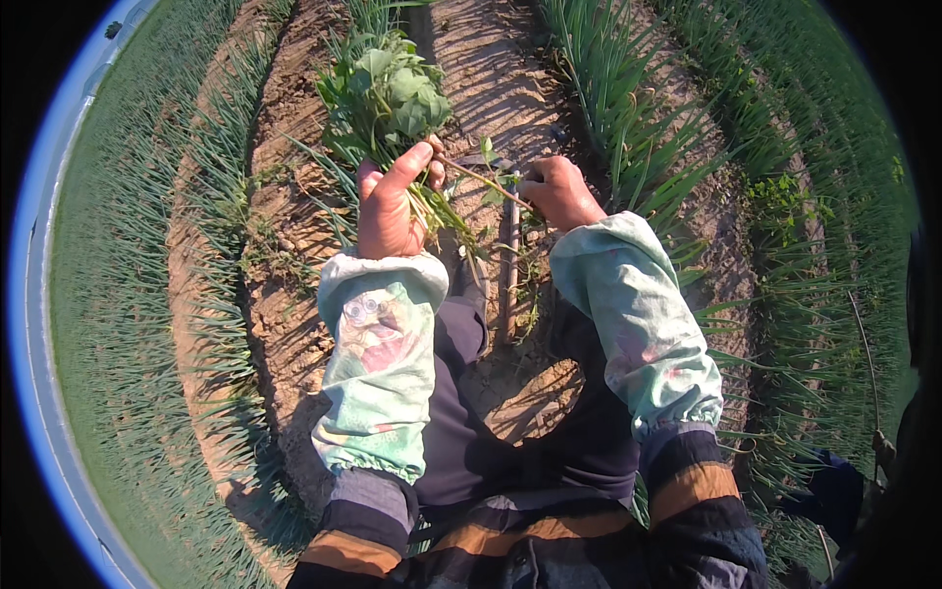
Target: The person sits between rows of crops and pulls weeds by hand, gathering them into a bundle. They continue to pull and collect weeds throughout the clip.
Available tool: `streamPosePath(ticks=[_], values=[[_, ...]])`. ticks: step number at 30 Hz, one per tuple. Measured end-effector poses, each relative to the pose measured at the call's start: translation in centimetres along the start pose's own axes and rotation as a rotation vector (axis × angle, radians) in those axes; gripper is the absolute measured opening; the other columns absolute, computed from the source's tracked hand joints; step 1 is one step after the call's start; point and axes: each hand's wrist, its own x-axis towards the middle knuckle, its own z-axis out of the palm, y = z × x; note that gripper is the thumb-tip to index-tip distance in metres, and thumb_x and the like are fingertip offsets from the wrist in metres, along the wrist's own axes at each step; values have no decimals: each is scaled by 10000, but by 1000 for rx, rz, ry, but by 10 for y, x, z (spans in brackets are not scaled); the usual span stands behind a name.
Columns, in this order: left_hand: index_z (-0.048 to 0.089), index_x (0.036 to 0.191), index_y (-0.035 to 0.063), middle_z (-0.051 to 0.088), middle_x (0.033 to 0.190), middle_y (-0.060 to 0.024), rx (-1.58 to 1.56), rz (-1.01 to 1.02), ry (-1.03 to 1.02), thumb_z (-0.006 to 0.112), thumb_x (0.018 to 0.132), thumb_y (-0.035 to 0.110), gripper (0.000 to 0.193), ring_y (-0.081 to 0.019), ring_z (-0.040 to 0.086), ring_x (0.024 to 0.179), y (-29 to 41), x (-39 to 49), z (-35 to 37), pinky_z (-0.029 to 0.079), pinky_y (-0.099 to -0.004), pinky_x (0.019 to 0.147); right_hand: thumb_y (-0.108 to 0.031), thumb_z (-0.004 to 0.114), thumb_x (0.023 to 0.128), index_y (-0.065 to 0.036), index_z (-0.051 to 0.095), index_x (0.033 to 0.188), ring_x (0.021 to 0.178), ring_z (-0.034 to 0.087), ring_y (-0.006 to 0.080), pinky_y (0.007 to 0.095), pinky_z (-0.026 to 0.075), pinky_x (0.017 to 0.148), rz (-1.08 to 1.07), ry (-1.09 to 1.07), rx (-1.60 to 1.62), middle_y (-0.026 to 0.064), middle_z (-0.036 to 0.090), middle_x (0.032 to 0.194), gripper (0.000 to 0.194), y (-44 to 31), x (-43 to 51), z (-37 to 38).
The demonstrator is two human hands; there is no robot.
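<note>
My left hand is closed around a bunch of leafy green plants, the leaves up and away from me, the stems hanging below the fist. A long reddish stem with a few small leaves runs from my left fingertips across to my right hand, whose fingers are closed on its other end. Behind that stem, between my legs, a tool with a wooden handle and what looks like a dark metal blade rests on or near the soil; its head is partly hidden.
Rows of green onion plants stand to the right, and more rows to the left. Bare furrowed soil runs ahead between them. Uprooted weeds lie beside the handle. A dark object is at the lower right.
</note>
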Motion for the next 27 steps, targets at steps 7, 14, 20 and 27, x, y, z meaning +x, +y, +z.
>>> streamPosePath(ticks=[7, 14, 20, 27], values=[[572, 1091, -49, 564, 910, -81, -237, -48, -72, 643, 981, 86, 188, -137, 501, 781, 10, 7, -29, 424, -261, 712, -151, 686, 862, 4, 747, 985, 802, 712, 356, 453, 544, 729, -82, -238, 72, 212, 696, 795, 207, 2, -7, 8], [608, 1147, -72, 667, 1042, -148, -76, 14, -18, 654, 961, 28, 216, -169, 607, 795, 5, 2, -28, 497, -301, 658, -290, 654, 1021, 19, 689, 1024, 766, 625, 118, 271, 496, 699, 71, -376, 1050, 52, 692, 926, 311, -45, -26, -6], [607, 1152, -67, 666, 1026, -151, -154, -68, -46, 671, 970, 85, 246, -177, 588, 748, 8, 5, -20, 492, -309, 662, -215, 677, 1002, -39, 667, 898, 685, 569, 95, 253, 458, 627, 82, -363, 1099, 2, 625, 800, 205, -49, -26, -7], [596, 1067, -77, 571, 909, -89, -203, -40, -121, 697, 983, 190, 297, -154, 510, 772, 7, 0, -22, 442, -280, 701, -124, 653, 986, -42, 640, 939, 681, 583, 113, 276, 486, 595, 290, -80, 1051, 21, 606, 795, 96, -28, -14, 5]])
